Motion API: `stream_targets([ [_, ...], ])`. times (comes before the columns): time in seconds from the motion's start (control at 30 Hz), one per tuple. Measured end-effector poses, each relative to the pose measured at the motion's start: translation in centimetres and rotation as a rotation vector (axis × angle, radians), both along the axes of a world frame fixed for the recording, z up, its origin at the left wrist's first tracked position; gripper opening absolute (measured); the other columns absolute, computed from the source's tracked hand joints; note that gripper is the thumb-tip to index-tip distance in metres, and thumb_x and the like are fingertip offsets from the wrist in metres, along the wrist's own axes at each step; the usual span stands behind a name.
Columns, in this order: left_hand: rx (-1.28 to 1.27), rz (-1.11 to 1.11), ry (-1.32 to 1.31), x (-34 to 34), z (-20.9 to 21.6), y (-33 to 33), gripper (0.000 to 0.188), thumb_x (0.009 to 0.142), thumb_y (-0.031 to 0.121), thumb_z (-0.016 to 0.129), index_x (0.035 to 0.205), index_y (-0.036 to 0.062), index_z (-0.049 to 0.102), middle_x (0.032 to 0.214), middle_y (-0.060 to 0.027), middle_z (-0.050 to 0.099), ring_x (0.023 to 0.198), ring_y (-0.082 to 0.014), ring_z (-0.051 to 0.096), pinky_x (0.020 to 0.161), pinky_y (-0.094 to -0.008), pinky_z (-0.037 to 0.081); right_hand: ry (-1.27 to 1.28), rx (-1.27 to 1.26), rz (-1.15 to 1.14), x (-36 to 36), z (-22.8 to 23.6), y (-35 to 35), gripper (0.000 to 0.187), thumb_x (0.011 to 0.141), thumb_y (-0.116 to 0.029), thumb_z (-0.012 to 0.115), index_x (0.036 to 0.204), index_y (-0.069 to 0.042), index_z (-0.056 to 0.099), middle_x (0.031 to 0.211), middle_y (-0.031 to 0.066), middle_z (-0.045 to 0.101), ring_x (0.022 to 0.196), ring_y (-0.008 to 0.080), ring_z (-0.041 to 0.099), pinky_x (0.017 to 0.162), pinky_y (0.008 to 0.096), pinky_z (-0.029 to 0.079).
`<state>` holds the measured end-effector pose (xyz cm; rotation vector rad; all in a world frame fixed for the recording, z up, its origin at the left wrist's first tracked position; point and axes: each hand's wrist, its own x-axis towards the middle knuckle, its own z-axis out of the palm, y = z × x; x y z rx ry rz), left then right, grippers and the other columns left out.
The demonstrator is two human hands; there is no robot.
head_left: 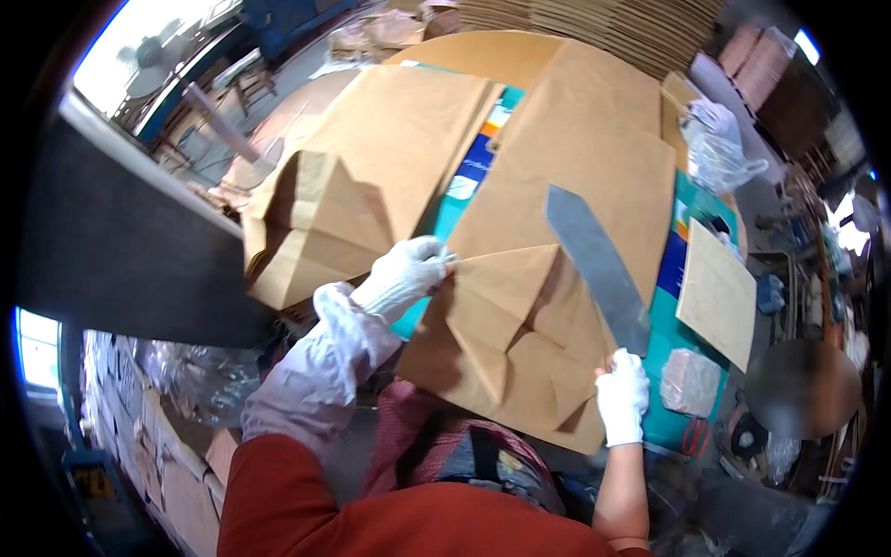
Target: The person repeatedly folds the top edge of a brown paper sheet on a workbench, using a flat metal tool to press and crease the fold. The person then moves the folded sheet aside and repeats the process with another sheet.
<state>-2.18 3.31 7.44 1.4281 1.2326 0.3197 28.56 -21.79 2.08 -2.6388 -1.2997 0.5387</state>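
A brown kraft paper bag point(492, 353) lies in front of me, its near end folded into creased triangular flaps. My left hand point(406, 275), in a white knitted glove, is closed in a pinch on the bag's left edge. My right hand point(624, 397), also gloved, is wrapped round the near end of a flat grey strip point(594, 260) with a slanted tip. The strip slopes away to the left over the bag. To the left sits another stack of brown paper bags point(399, 121), with one bag end point(320, 209) folded partly open.
Under the paper, a teal printed sheet point(664, 399) covers the table. A beige board point(719, 295), a wrapped block point(690, 382) and crumpled clear plastic point(724, 158) lie on the right. Stacked brown sheets point(594, 28) stand behind. A dark panel point(130, 232) stands at left.
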Motion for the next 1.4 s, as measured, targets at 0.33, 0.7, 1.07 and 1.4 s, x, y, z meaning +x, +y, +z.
stream_targets([
  [0.33, 1.043, 0.039, 0.096, -8.2, 6.7, 4.1, 0.027, 0.082, -0.014, 0.061, 0.101, 0.0037, 0.069, 0.089, -0.0104, 0.07, 0.084, -0.0236, 0.069, 0.079, -0.0346, 0.056, 0.39, 0.062, 0.187, -9.7, 0.0, 6.7, 0.034, 0.087, -0.029, 0.082, 0.094, -0.004, 0.06, 0.091, 0.0174, 0.065, 0.084, 0.0383, 0.063, 0.072, 0.0484, 0.049],
  [0.7, 0.773, 0.45, 0.936, -29.9, 1.5, 23.5, 0.019, 0.1, 0.017, 0.058, 0.109, 0.0133, 0.073, 0.105, -0.0174, 0.075, 0.095, -0.034, 0.071, 0.086, -0.0408, 0.054, 0.415, 0.384, 0.448, -23.5, 1.5, 31.3, 0.029, 0.093, -0.02, 0.057, 0.118, -0.01, 0.068, 0.123, 0.0243, 0.068, 0.113, 0.0454, 0.065, 0.097, 0.0484, 0.053],
  [1.07, 0.663, -0.21, 0.926, -33.6, -2.5, 20.5, 0.035, 0.101, 0.019, 0.059, 0.133, 0.0056, 0.061, 0.136, -0.0105, 0.066, 0.127, -0.0285, 0.063, 0.109, -0.0418, 0.048, 0.179, 0.364, 0.7, -15.9, 0.6, 15.8, 0.047, 0.085, -0.028, 0.076, 0.126, -0.008, 0.066, 0.136, 0.0154, 0.063, 0.125, 0.034, 0.061, 0.105, 0.0439, 0.051],
  [1.4, 1.156, -0.463, 0.138, -7.6, 0.8, -0.4, 0.058, 0.081, 0.002, 0.076, 0.137, 0.0071, 0.064, 0.139, -0.0148, 0.065, 0.13, -0.032, 0.06, 0.109, -0.0426, 0.05, -0.216, 0.29, 0.233, 0.5, -3.4, 2.2, 0.075, 0.081, -0.025, 0.083, 0.141, 0.004, 0.05, 0.152, 0.0246, 0.047, 0.141, 0.0417, 0.044, 0.122, 0.0503, 0.032],
])
